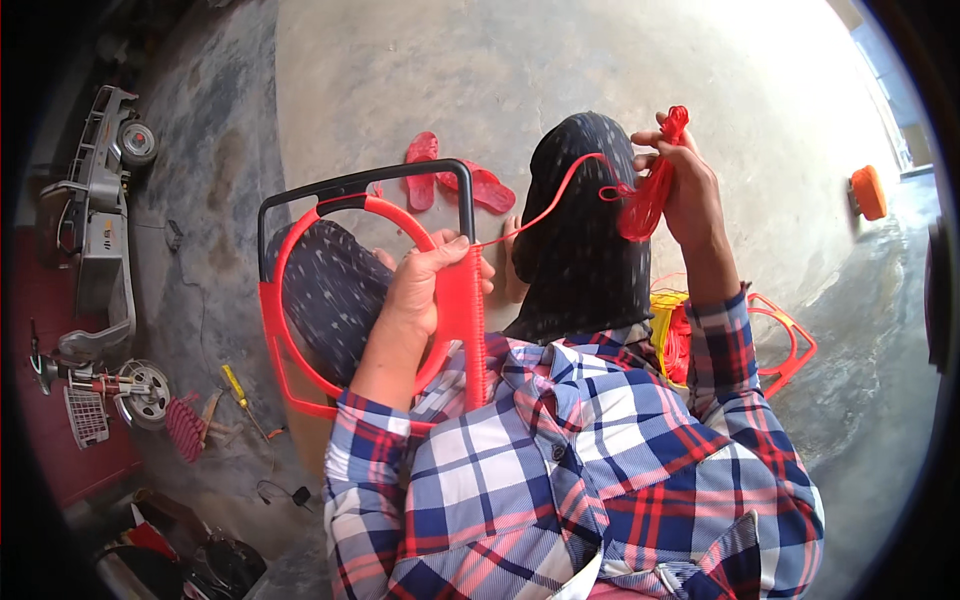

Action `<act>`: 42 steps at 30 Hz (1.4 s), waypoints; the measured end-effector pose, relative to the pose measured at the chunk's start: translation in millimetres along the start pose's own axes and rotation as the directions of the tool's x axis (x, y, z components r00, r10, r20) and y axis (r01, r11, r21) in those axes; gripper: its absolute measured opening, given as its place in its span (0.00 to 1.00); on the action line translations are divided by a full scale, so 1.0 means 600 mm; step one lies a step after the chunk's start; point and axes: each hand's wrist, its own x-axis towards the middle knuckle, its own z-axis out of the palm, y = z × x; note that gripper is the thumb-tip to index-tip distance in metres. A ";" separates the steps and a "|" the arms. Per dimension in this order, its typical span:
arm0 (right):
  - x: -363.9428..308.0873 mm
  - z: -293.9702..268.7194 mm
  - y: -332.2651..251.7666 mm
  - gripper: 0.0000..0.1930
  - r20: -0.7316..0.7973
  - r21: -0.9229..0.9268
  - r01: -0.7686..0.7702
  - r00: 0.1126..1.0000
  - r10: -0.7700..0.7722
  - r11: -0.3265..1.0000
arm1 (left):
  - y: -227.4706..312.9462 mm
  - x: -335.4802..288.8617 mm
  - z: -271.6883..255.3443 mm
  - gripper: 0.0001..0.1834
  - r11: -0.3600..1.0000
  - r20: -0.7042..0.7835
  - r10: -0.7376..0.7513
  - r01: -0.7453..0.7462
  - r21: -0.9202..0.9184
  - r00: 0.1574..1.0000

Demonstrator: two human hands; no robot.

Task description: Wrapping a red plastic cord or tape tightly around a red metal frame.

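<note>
My left hand (430, 285) grips a red plastic frame (468, 330) by its toothed side bar, thumb laid over it. The frame has a round ring inside and a black bracket (360, 178) across its far end, and rests over my left thigh. Raised beyond my right knee, my right hand (692, 195) is closed around a looped bundle of red cord (645, 200). One strand (560, 195) runs slackly from the bundle to the frame beside my left thumb. A small red knot shows at the bracket.
Red slippers (480, 188) lie on the concrete floor ahead. By my right hip are a yellow bag (660, 322) with red cord inside and another red frame (800, 345). An orange object (868, 192) stands far right. At left are a yellow-handled tool (235, 385) and a parked vehicle (100, 250).
</note>
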 end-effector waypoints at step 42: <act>-0.123 -0.131 -0.018 0.18 0.308 0.321 -0.238 0.942 0.136 0.917 | -0.001 -0.016 0.019 0.07 0.993 0.098 0.096 -0.088 -0.078 0.991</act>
